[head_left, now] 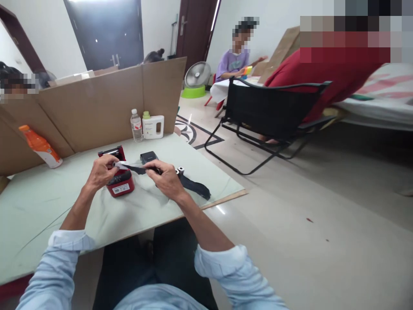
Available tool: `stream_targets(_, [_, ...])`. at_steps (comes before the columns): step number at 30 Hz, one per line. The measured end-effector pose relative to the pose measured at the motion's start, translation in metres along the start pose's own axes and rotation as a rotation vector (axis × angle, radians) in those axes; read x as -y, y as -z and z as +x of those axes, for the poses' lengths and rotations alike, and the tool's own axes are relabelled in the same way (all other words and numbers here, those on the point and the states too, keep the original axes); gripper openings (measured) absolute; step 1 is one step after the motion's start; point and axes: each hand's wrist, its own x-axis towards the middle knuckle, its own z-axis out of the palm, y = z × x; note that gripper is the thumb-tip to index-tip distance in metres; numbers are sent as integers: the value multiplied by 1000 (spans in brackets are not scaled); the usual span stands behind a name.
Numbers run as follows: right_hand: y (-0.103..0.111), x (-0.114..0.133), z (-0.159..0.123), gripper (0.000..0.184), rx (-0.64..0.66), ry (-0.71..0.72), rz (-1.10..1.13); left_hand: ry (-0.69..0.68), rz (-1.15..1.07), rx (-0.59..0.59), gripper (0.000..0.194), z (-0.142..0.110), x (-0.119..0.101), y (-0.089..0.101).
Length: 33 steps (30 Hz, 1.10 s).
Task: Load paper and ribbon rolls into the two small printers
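Both my hands are raised above the near part of the table. Pinched in my left hand (102, 171) is the shiny, pale end of a dark strip (137, 169), perhaps a ribbon or film. The fingers of my right hand (167, 178) are closed round its dark other end, partly hidden by them. Below and behind my left hand stands a small red device (121, 188) with a white label and its lid raised. A black box (149, 157) lies behind my right hand. Beside that hand, a black strip (195, 187) with small white rolls (180, 170) rests on the table.
A cardboard panel (106, 101) borders the table's (80, 215) far side. Before it stand an orange bottle (40, 146), a water bottle (136, 127) and a white jug (154, 127). On the right, a person in red sits in a black folding chair (274, 110); another person sits beyond.
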Motion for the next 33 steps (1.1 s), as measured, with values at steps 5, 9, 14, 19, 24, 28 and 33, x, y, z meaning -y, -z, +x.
stream_targets(5, [-30, -5, 2, 24, 137, 135, -100, 84, -21, -37, 18, -21, 46, -8])
stream_targets(9, [-42, -5, -3, 27, 197, 211, -217, 168, 14, 12, 20, -24, 59, -17])
stream_targets(14, [-54, -9, 0, 23, 246, 267, -246, 244, 116, 56, 24, -18, 64, -20])
stream_targets(19, [-65, -21, 6, 18, 251, 284, -241, 302, 148, 179, 28, -13, 67, -14])
stream_targets(24, [-71, -29, 6, 18, 247, 314, -215, 268, 89, 210, 28, -17, 66, -10])
stream_targets(28, [-78, -37, 16, 18, 244, 314, -255, 309, 81, -7, 26, -22, 76, -6])
stream_targets(33, [-92, -40, 27, 21, 233, 296, -336, 442, 29, -238, 52, -11, 99, -4])
